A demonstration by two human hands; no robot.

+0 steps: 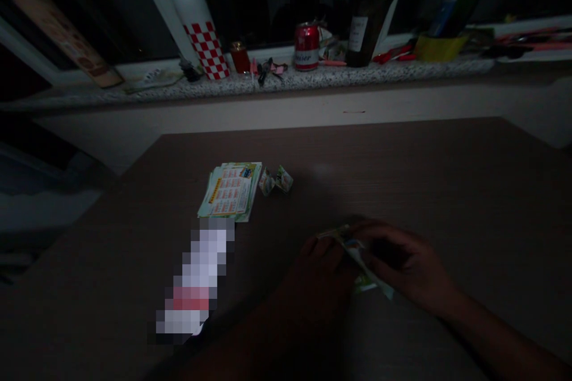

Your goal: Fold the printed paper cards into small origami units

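Both hands meet low on the dark brown table (424, 161), pinching one small printed paper sheet (357, 259) between them. My left hand (319, 265) grips its left edge with closed fingers. My right hand (404, 265) curls over its right side. Farther back on the left lies a stack of similar printed sheets (230, 190). Two small folded paper pieces (276, 180) sit just right of that stack.
A blurred-out long object (196, 283) lies left of my hands. Behind the table runs a speckled stone sill (402, 71) with a white bottle with red checks (196, 18), a red can (306, 46), a dark bottle (364, 27), a yellow cup (440, 46) and pens.
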